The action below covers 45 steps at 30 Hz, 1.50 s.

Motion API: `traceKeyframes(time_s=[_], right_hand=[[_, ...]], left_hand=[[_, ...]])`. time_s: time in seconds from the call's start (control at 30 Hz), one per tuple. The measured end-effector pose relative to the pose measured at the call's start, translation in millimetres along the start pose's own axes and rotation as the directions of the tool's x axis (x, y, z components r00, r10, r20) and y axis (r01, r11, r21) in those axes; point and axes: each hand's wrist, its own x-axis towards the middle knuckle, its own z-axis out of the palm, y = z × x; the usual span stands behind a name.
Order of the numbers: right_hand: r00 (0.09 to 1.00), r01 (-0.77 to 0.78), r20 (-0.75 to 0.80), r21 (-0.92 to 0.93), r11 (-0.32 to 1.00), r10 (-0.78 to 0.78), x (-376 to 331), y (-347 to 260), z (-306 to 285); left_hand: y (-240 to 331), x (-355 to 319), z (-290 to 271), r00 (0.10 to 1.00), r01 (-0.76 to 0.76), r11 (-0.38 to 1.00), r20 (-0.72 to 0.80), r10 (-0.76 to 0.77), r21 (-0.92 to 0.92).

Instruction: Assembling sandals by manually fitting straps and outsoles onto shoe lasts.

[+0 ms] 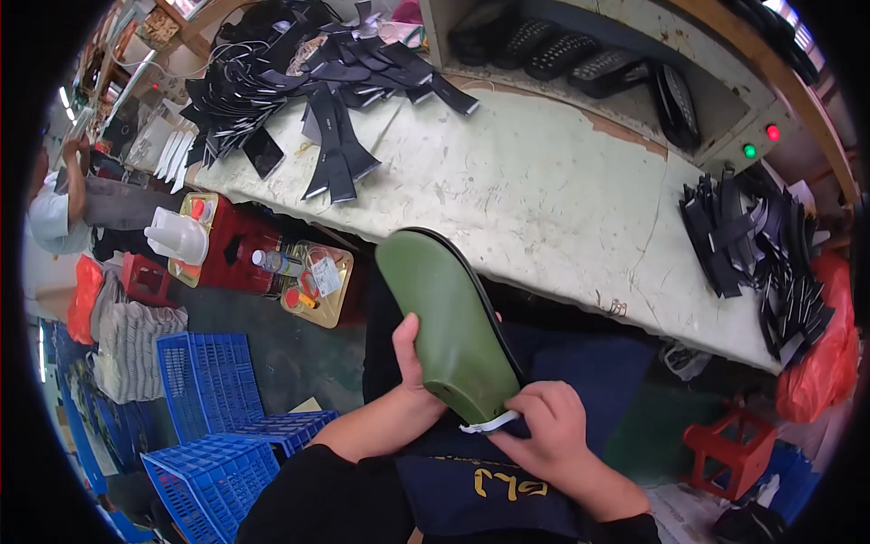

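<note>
Blue crates (216, 485) sit at 8 o'clock, a red stool (716, 443) at 4, a clear bottle (278, 263) at 9.

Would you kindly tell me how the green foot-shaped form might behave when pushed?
The green form is probably stiff: it shows no dent where the left hand grips it. Its smooth, faintly shiny surface may be slippery. Its rounded contours suggest it might rock or roll if laid down.
</note>
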Motion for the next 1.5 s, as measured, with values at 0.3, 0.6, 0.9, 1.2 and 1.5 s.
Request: traceKeyframes(time_s=[0.3,0.6,0.9,1.2,1.5], right_hand=[[0.967,-0.236,0.032,0.491,0.838,0.253,-11,11,5],[0.988,-0.132,0.125,0.354,0.926,0.093,-19,32,21],[0.877,0.331,0.126,0.542,0.772,-0.464,-14,58,29],[0.941,0.331,-0.149,0.593,0.734,-0.303,-14,39,36],[0.923,0.364,-0.231,0.268,0.892,-0.307,-23,69,36]], left_hand=[[15,1,5,0.998,-0.061,0.992,-0.028,0.058,-0.113],[17,-1,-11,0.99,0.029,0.999,0.139,-0.024,-0.03],[-21,-16,-23,0.843,0.443,0.77,0.505,-0.184,-0.459],[-22,-18,-27,0.563,0.511,0.833,0.815,-0.137,-0.212],[-24,-19,-28,0.598,0.471,0.864,0.785,-0.162,-0.18]])
